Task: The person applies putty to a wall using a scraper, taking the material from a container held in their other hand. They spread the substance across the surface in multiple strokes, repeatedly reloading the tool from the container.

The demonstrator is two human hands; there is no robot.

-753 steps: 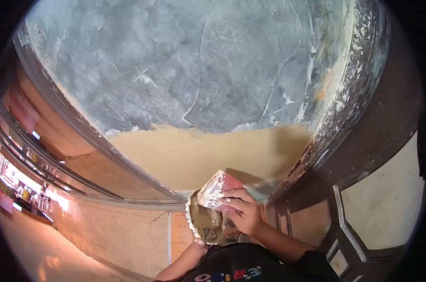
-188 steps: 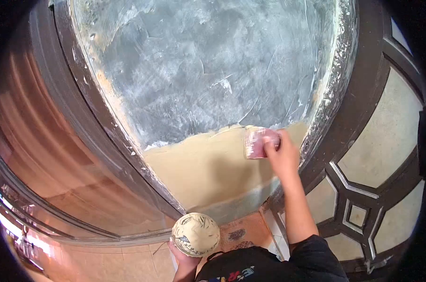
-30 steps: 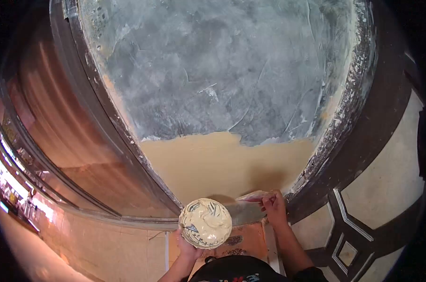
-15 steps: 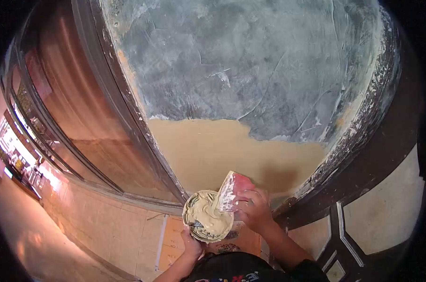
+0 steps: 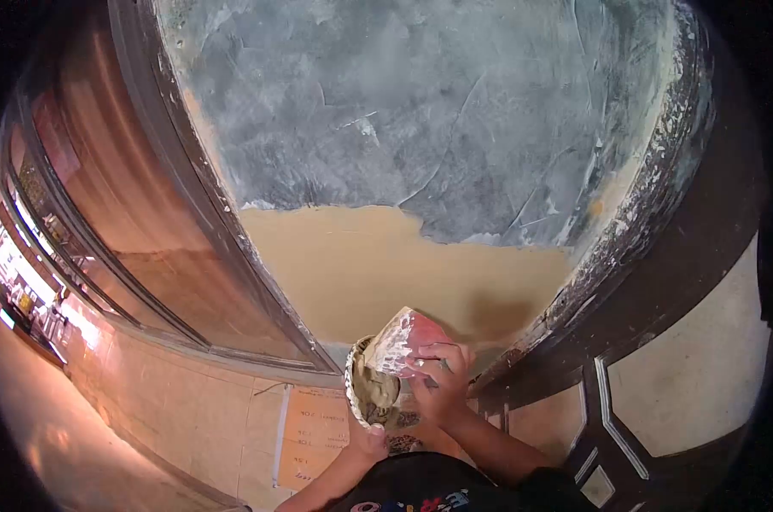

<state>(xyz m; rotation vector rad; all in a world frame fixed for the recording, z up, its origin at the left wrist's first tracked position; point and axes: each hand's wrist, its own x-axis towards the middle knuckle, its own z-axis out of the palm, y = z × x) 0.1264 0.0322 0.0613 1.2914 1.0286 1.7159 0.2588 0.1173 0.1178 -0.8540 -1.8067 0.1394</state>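
Note:
My left hand [image 5: 367,439] grips the lower rim of a round tub [image 5: 350,384], tilted to the right and smeared with beige putty [image 5: 378,391]. In my right hand [image 5: 442,375] is a pink putty spreader [image 5: 427,331], its left side coated in pale putty. The spreader's coated side lies over the tub's upper right; whether it touches the putty inside is hidden. In front of both hands stands a wall with a smooth beige coat [image 5: 352,264] on its lower part and a patchy grey surface [image 5: 386,102] above.
A dark frame [image 5: 220,205] with reddish panels borders the wall at left. Chipped, paint-flecked edging [image 5: 634,196] runs down the right side, with a dark panelled door [image 5: 608,401] beyond. An orange sheet with writing [image 5: 311,431] lies on the tiled floor [image 5: 203,397].
The tub has tipped from facing up to leaning right, and the spreader has shifted slightly left over it. The whole view has shifted a little, with the wall appearing further left.

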